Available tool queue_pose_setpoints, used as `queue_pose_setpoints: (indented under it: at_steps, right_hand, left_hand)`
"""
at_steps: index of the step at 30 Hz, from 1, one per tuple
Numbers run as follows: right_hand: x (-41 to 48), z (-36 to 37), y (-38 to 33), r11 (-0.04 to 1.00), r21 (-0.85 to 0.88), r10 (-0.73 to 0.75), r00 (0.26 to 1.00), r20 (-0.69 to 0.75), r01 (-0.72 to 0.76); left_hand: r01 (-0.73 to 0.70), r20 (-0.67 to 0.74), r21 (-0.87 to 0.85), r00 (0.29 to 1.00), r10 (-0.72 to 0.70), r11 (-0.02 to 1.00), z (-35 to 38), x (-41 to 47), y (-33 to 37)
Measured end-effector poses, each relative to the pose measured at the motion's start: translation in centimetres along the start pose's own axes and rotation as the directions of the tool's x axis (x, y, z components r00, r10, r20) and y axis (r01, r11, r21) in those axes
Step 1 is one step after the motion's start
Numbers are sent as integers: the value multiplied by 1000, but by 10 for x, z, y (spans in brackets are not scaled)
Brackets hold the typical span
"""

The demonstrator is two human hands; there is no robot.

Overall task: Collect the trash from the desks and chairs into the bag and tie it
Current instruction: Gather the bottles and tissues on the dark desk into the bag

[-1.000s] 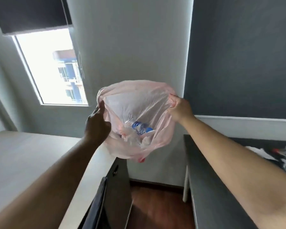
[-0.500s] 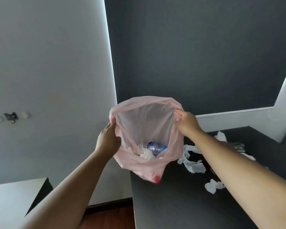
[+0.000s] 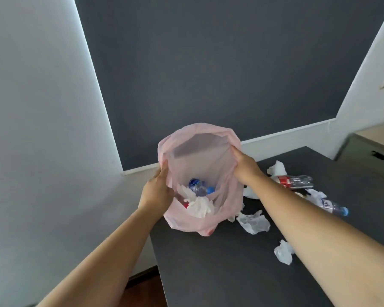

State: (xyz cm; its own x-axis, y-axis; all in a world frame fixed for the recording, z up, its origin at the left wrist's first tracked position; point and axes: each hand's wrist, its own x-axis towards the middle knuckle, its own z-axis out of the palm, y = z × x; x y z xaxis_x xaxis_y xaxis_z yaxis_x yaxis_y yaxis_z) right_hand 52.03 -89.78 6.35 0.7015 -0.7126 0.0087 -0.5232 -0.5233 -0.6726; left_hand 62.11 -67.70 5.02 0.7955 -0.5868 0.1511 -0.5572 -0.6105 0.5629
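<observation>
1. Over the near left corner of the dark desk: one pink see-through bag, mouth wide open and facing the camera. Its bottom hangs at the desk's edge; whether it touches cannot be told.
2. Left hand: fingers curled, gripping the bag's left rim.
3. Right hand: fingers curled over the right rim, thumb side inside, gripping the plastic.
4. Contents of the bag: one blue-capped bottle; one large crumpled white tissue lying on it; a smaller white scrap and something red beside them, too hidden to name.
5. On the desk, right of the bag, two bottles on their sides: one red-labelled bottle, one clear bottle with a blue cap.
6. Also on the desk, five tissue wads, two of them partly hidden behind the right forearm.
7. Behind: one grey wall.
</observation>
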Motion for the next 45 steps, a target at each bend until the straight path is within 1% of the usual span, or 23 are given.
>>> queue_pose_setpoints:
  at_steps: [3, 6, 10, 12, 14, 16, 18, 19, 20, 23, 25, 29, 32, 35, 37, 39, 40, 42, 45]
  right_hand:
    - [12, 18, 20, 997, -73, 42, 999, 18, -40]
    - [16, 26, 42, 991, -116, 71, 994, 85, -61]
    - [17, 19, 57, 989, -142, -6, 981, 196, 34]
    - [14, 6, 63, 981, -184, -26, 975, 221, 67]
    - [8, -17, 74, 946, -308, -39, 981, 188, 97]
    - [8, -42, 90, 901, -420, -99, 994, 44, 109]
    - [11, -66, 114, 881, -469, -125, 987, -100, 64]
    - [12, -74, 127, 870, -492, -98, 988, -122, 25]
    - [11, -79, 140, 852, -523, -54, 993, -109, -11]
    - [4, -75, 183, 824, -557, 107, 994, -24, -102]
    - [-6, -62, 203, 836, -536, 144, 990, 5, -119]
    - [-19, -51, 207, 905, -415, 74, 996, -54, -90]
    - [-8, -65, 191, 940, -334, 42, 995, -86, -69]
    - [5, -86, 161, 980, -196, 11, 987, -158, -43]
    - [12, -89, 140, 993, -114, -13, 978, -210, -11]
    - [17, -78, 123, 999, -37, -11, 973, -232, 2]
    - [17, -70, 119, 1000, 10, 5, 975, -224, -3]
    - [16, -42, 115, 987, 153, 70, 985, -160, -45]
    - [9, 15, 117, 932, 298, 220, 975, -7, -208]
  left_hand:
    - [-28, 95, 21, 995, 25, 999, 22, 5, -10]
    - [-35, 158, 38, 987, 28, 999, 42, 2, -10]
    - [0, 150, 38, 989, -6, 999, 63, 4, -4]
    - [12, 141, 35, 990, -17, 999, 72, 2, 5]
    - [22, 147, 35, 989, -27, 999, 83, 0, 19]
    - [28, 146, 35, 989, -33, 999, 91, 0, 34]
    - [7, 142, 40, 990, -13, 999, 99, 0, 49]
    - [-9, 143, 42, 990, 3, 999, 104, 0, 55]
    - [-25, 146, 47, 989, 18, 999, 107, -1, 61]
    - [-64, 174, 59, 983, 53, 996, 123, -2, 76]
    - [-91, 191, 48, 978, 80, 995, 132, -2, 80]
    - [-128, 215, 23, 969, 121, 991, 143, 0, 83]
    - [-147, 215, 17, 967, 140, 989, 142, 3, 86]
    - [-146, 198, 18, 970, 140, 989, 138, 8, 89]
    - [-138, 197, 13, 971, 133, 990, 135, 11, 90]
    - [-134, 195, 5, 972, 131, 991, 132, 12, 89]
    - [-137, 194, -2, 972, 135, 991, 132, 11, 89]
    - [-132, 183, -6, 974, 131, 991, 129, 11, 85]
    - [-110, 165, -14, 980, 111, 994, 123, 11, 79]
